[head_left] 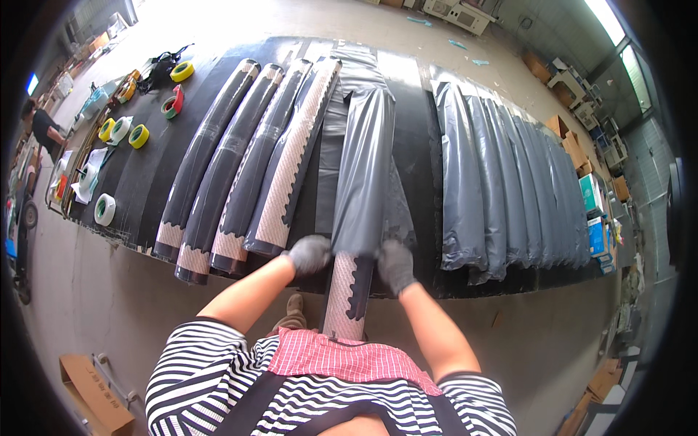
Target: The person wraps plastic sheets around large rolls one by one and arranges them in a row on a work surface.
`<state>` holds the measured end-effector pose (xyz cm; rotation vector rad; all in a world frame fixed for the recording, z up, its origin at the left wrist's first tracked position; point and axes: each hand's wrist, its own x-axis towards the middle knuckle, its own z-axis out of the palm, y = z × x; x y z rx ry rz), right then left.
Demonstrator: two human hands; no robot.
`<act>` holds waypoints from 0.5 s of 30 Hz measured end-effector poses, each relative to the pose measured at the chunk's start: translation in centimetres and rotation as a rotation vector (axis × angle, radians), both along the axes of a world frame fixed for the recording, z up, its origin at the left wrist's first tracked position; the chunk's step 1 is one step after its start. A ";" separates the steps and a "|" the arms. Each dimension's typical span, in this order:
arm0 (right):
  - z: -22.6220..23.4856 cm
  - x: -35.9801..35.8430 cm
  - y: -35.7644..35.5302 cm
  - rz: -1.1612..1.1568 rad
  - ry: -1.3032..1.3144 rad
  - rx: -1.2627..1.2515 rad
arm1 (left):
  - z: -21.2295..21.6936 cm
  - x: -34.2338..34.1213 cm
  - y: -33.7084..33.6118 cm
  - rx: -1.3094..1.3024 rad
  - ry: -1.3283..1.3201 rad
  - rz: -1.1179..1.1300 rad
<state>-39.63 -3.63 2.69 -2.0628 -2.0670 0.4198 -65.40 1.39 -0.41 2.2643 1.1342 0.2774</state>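
Roll [347,291] of dark mat with a pale, tooth-edged backing lies across the near edge of the desk [411,131], its near end overhanging toward the person's apron; its far length is inside a grey plastic sleeve [363,160] that runs toward the far edge. Left hand [309,254], in a grey glove, is closed on the sleeve's open mouth on the roll's left side. Right hand [396,265], gloved likewise, is closed on the same mouth on the roll's right side. In my judgement the two-sided grip keeps the sleeve mouth spread and square on the roll, and the overhang leaves the end free to work on.

Left of the work, four unsleeved rolls [240,160] lie side by side, touching, near ends slightly over the near edge; they appear kept apart as stock not yet covered. Right of the work, a row of grey sleeved rolls [509,182] lies parallel, closely packed, reaching the right edge; apparently covered stock.

Along the left edge sit tape rolls: yellow tape rolls [138,135], white tape rolls [105,209], and one red-and-green tape roll [172,105], within arm's reach yet clear of the rolls.

Packages: blue-and-white cartons [592,218] stand beyond the right edge; brown cardboard boxes [567,142] stand on the floor past the far right corner; a brown carton [94,392] lies on the floor at lower left. Printing too small to assess.
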 end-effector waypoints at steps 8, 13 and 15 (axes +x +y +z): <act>-6.9 1.9 -13.6 0.013 1.167 -0.472 | 4.3 -2.0 -10.2 -0.492 -0.017 -0.438; -0.5 4.3 -2.9 0.120 0.122 -0.088 | 8.1 1.5 -3.1 -0.524 -0.001 0.035; -1.8 4.3 -4.7 0.101 0.122 -0.176 | 3.5 1.0 -4.7 -0.546 0.105 -0.036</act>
